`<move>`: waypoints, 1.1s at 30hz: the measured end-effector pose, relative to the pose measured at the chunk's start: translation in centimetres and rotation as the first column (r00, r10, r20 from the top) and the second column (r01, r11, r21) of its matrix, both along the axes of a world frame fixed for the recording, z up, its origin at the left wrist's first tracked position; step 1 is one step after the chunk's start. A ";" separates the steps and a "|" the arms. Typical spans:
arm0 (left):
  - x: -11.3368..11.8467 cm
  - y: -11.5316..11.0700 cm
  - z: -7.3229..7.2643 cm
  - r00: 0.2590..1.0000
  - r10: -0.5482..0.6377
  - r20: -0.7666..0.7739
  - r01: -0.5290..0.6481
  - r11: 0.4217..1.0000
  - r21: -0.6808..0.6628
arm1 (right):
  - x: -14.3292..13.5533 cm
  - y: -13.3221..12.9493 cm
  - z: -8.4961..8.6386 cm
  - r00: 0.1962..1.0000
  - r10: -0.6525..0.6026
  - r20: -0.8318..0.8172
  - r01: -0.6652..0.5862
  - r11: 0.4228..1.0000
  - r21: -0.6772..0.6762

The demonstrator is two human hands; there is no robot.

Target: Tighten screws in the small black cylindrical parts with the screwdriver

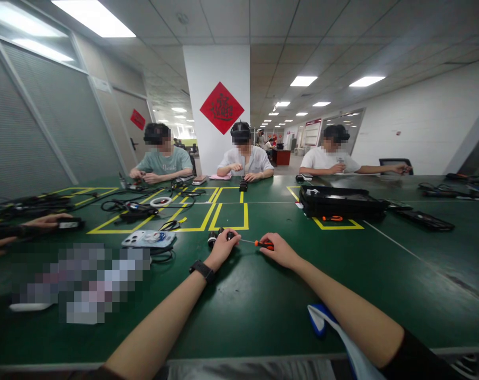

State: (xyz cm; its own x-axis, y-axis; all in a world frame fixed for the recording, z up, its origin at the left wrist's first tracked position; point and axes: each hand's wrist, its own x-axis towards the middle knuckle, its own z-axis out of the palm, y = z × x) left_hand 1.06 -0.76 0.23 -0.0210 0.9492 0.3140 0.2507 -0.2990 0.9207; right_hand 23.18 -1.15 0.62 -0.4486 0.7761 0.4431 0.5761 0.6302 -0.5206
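My right hand (279,250) is closed around the orange-and-black handle of a screwdriver (263,245). Its thin metal shaft points left, and the tip ends close to my left hand's fingers. With bent fingers, my left hand (224,245) holds a small black object (213,238) against the green table. Most of that object is covered by the hand, so its kind is hard to tell. A black band (202,271) circles my left wrist.
Left of my hands lie a phone in a patterned case (150,239) and tangled black cables (138,208). A black tray (342,200) stands to the right, with an orange-handled tool (332,218) before it. A blue-and-white strap (322,319) lies under my right forearm. Several people sit around the table.
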 end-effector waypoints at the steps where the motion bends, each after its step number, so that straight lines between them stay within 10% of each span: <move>1: 0.0 0.0 0.0 1.000 0.005 0.005 -0.005 1.000 0.003 | 0.0 0.0 0.1 1.000 0.000 0.007 0.000 1.000 -0.005; 33: 0.1 0.0 0.0 1.000 0.012 -0.026 -0.011 0.999 0.046 | 0.0 0.0 0.0 1.000 -0.007 0.013 0.007 1.000 0.031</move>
State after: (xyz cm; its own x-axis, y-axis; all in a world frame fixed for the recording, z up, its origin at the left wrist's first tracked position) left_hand 1.13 -0.78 0.22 -0.0232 0.9336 0.3575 0.2786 -0.3374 0.8992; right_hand 23.16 -1.20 0.62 -0.4491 0.7654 0.4609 0.5870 0.6417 -0.4936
